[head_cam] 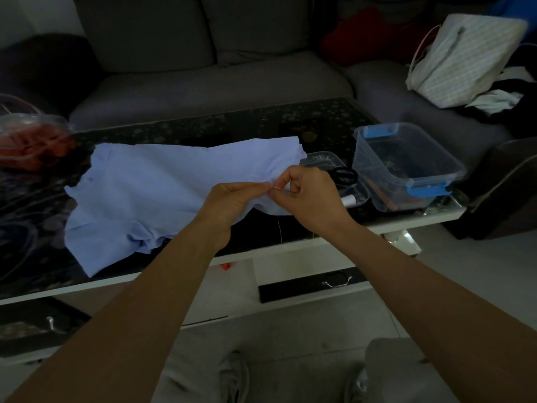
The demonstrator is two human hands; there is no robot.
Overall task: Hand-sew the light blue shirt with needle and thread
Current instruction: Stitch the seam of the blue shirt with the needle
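The light blue shirt (151, 187) lies spread over the dark patterned table (261, 123). My left hand (232, 203) pinches a fold of the shirt's right edge. My right hand (308, 196) pinches a thin needle (277, 189) whose tip meets the fabric right at my left fingertips. A fine thread (279, 228) hangs down from under the hands toward the table's front edge.
A clear lid tray (325, 158) with black scissors (345, 174) and a white spool (348, 200) sits right of the hands. A clear tub with blue clips (406, 164) stands further right. A red-filled plastic bag (29, 141) lies at the left; a sofa is behind.
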